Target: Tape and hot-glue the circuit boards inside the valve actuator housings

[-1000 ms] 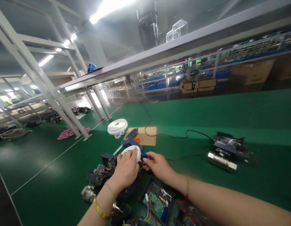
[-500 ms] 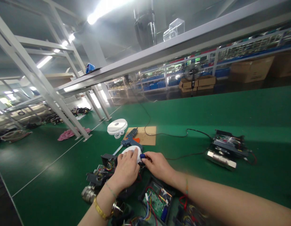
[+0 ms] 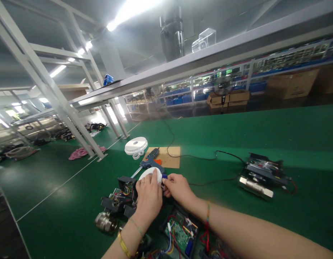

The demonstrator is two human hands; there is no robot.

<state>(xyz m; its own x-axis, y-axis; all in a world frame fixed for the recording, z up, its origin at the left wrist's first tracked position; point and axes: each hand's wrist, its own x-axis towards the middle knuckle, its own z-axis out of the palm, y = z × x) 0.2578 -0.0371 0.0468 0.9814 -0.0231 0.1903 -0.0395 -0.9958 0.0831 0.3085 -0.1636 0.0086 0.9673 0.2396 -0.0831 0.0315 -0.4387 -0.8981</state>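
Note:
My left hand point(image 3: 149, 194) lies over a white round disc point(image 3: 145, 173), its fingers pressed on the near side. Beside the disc's right edge, my right hand point(image 3: 178, 187) pinches a small dark-blue piece point(image 3: 164, 176) between thumb and forefinger. What lies beneath both hands is mostly hidden. Just past the disc rests a blue-grey glue gun point(image 3: 151, 160) with an orange trigger and a clear glue stick at its back. Closer to me, an open black housing point(image 3: 179, 230) shows a green circuit board, coloured wires and a blue cylinder.
Black housings with wires point(image 3: 115, 199) and a metal valve body point(image 3: 105, 222) stand left of my hands. Another valve assembly point(image 3: 256, 187) lies at right. White discs point(image 3: 136, 145) and a brown board point(image 3: 172, 162) sit farther back. A black cable point(image 3: 199, 156) crosses the green table.
The view has shifted slightly, so the scene sits a little lower and farther right. My right fingers have curled in more around the blue piece; my left hand stays on the disc.

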